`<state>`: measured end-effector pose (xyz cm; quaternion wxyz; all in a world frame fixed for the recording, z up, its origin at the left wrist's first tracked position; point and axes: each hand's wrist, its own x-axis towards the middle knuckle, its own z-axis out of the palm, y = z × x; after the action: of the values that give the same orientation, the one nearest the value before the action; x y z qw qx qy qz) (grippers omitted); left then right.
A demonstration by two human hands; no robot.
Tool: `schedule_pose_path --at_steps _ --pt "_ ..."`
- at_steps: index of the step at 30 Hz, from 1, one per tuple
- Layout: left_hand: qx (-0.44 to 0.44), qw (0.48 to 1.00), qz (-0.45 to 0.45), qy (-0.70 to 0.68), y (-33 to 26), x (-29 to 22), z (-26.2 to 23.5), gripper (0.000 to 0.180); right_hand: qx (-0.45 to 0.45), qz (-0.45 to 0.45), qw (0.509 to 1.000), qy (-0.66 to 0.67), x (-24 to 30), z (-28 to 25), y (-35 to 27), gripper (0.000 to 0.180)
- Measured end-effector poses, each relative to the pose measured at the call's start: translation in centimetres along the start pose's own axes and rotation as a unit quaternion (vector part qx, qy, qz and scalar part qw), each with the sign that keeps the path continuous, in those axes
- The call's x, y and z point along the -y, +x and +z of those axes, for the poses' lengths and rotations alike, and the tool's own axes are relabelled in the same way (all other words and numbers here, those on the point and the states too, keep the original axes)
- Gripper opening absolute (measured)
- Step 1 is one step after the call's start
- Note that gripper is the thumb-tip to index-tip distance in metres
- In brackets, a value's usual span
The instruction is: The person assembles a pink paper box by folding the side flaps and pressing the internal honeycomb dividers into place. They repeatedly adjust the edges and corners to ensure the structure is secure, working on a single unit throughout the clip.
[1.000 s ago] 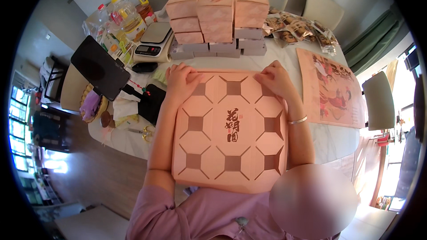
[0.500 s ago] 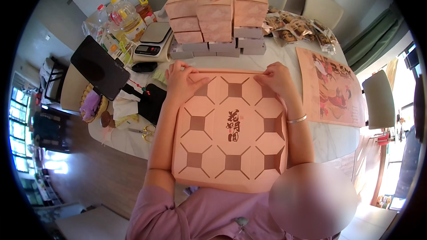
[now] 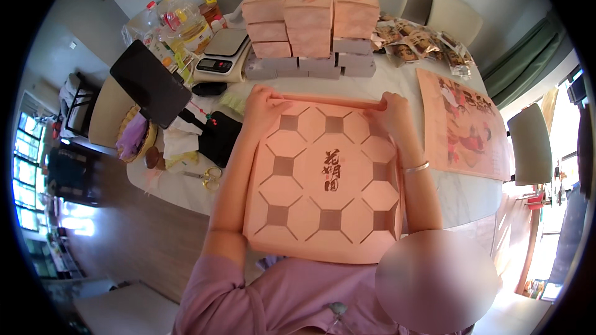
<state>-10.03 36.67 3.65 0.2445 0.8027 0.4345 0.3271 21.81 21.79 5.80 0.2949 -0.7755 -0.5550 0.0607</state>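
A large flat pink box lid (image 3: 323, 177) with a pattern of octagons and brown squares lies in front of me, tilted toward my chest. My left hand (image 3: 261, 108) grips its far left corner, fingers curled over the edge. My right hand (image 3: 391, 111), with a thin bracelet at the wrist, grips the far right corner. A strip of the box's far edge (image 3: 329, 99) shows between the two hands.
Stacked pink boxes (image 3: 310, 15) stand at the back of the white table (image 3: 459, 192). A kitchen scale (image 3: 220, 56), oil bottles (image 3: 186, 18), a black tablet (image 3: 149, 84), scissors (image 3: 208, 177), snack packets (image 3: 422, 43) and a flat printed pink sheet (image 3: 462, 124) surround them.
Both hands stay on the far corners. The box has barely shifted; a little more of its far edge shows between the hands.
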Motion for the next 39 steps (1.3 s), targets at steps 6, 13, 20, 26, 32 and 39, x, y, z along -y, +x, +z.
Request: schedule_pose_path --at_steps 6,13,20,26,32,39 --pt "-0.068 0.992 0.009 -0.105 -1.3 0.3 -1.1 0.031 0.067 -0.066 0.995 0.03 0.4 -5.5 -0.7 0.036" --pt "-0.033 0.997 -0.065 -0.005 -11.1 -3.3 -7.9 0.04 0.018 -0.069 0.991 0.109 -1.0 -11.3 -14.5 0.045" --pt "0.035 0.992 -0.086 0.08 -9.2 -4.4 -6.1 0.057 0.023 0.044 0.932 0.359 -1.2 -5.2 -20.3 0.064" --pt "-0.008 0.994 -0.109 0.007 -8.4 -6.5 -5.6 0.054 -0.002 0.023 0.936 0.352 -1.3 -4.2 -20.4 0.056" --pt "0.029 0.993 -0.112 0.036 -8.0 -5.4 -4.4 0.045 -0.007 0.007 0.957 0.292 -1.4 -4.4 -20.2 0.051" --pt "0.034 0.997 -0.045 0.045 -7.9 -4.4 -4.7 0.047 -0.033 0.032 0.947 0.319 -0.6 -4.5 -20.0 0.048"
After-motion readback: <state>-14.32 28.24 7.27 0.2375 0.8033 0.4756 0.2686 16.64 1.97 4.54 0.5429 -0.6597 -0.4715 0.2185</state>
